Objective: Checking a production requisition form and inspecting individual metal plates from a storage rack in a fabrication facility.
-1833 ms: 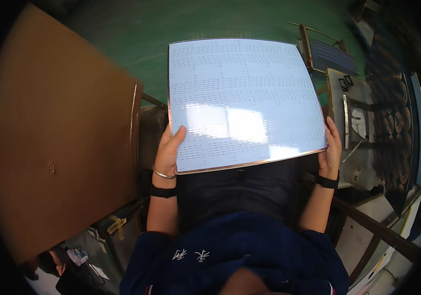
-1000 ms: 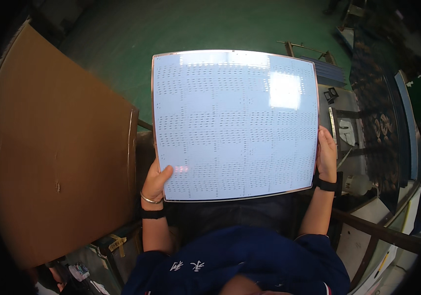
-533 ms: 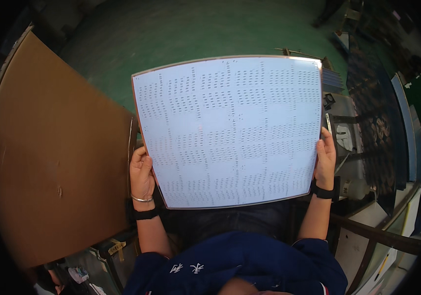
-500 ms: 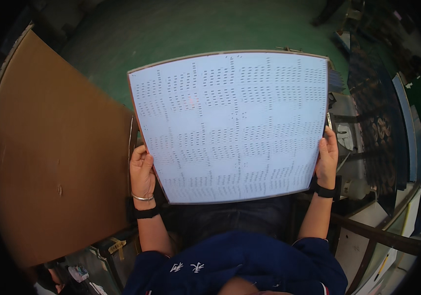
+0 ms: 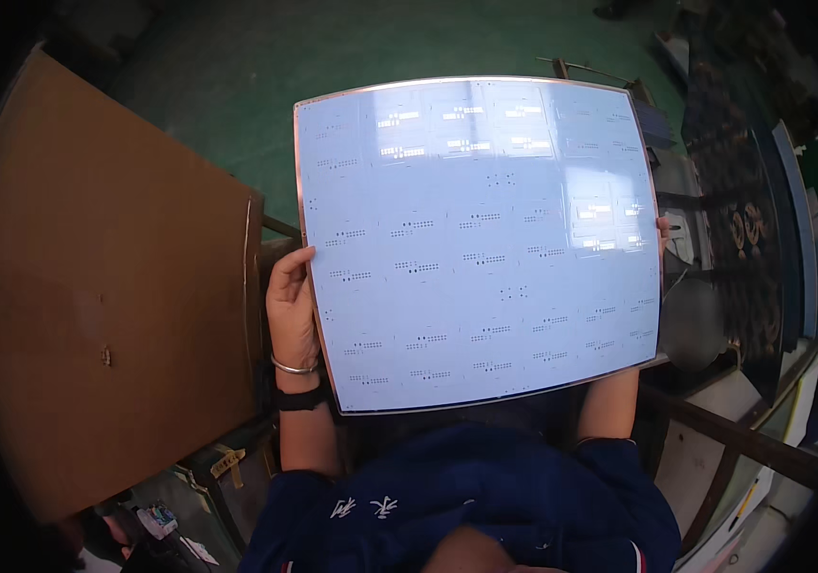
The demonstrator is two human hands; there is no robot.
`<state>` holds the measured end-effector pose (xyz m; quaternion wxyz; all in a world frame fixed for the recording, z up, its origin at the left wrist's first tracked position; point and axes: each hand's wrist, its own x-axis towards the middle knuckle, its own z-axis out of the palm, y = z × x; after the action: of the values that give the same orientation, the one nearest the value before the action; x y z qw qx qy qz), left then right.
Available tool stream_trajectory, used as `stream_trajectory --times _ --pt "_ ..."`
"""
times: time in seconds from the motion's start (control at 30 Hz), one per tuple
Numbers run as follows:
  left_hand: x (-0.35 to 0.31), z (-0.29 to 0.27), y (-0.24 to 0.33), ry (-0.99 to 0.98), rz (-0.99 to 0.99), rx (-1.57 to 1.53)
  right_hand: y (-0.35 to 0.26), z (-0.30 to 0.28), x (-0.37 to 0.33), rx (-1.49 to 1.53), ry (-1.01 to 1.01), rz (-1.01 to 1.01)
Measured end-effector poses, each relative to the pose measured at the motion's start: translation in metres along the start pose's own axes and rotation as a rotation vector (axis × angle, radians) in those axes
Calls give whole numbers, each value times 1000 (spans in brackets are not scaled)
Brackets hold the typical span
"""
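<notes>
A large white circuit board panel [image 5: 447, 306] with a thin copper-coloured rim is held up before my body, slightly tilted. Small dark pad clusters dot its face, and bright glare lies along its top and right side. My left hand [image 5: 293, 306] grips the left edge, its fingers partly behind the panel. At the right edge only the fingertips of my right hand [image 5: 662, 227] show; the rest is hidden behind the panel. A bangle and a black band circle my left wrist.
To the left stands a large brown board [image 5: 123, 286] with a worn spot. On the right are dark upright panels [image 5: 738, 229], a dark frame bar [image 5: 734, 444] and a pale surface [image 5: 705, 415]. Green floor [image 5: 237, 67] lies beyond the panel.
The panel's visible face has changed from dense rows of dashes to sparser pad clusters, as if turned over. It sits further right, and my right hand has gone mostly behind it.
</notes>
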<state>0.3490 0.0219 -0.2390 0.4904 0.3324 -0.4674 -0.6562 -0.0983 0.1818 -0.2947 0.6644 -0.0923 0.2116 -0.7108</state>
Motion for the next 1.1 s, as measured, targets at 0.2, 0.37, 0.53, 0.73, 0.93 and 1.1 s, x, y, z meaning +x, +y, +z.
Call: stream_trajectory --times 0.2,0.37,0.53,0.73,0.93,1.1 --pt "2 10 4 -89 -116 -325 14 -9 -4 69 -23 -68" --pt "4 13 -5 -50 -199 -196 28 27 -10 -4 102 -211" --pt "6 5 -16 -24 -224 -237 49 65 -12 -110 230 -325" --pt "5 4 -20 -29 -225 -239 61 88 -16 -232 353 -419" --pt "6 1 -24 -7 -204 -228 63 98 -15 -334 432 -449" --pt "2 -3 -24 20 -165 -196 61 105 -18 -428 469 -445"
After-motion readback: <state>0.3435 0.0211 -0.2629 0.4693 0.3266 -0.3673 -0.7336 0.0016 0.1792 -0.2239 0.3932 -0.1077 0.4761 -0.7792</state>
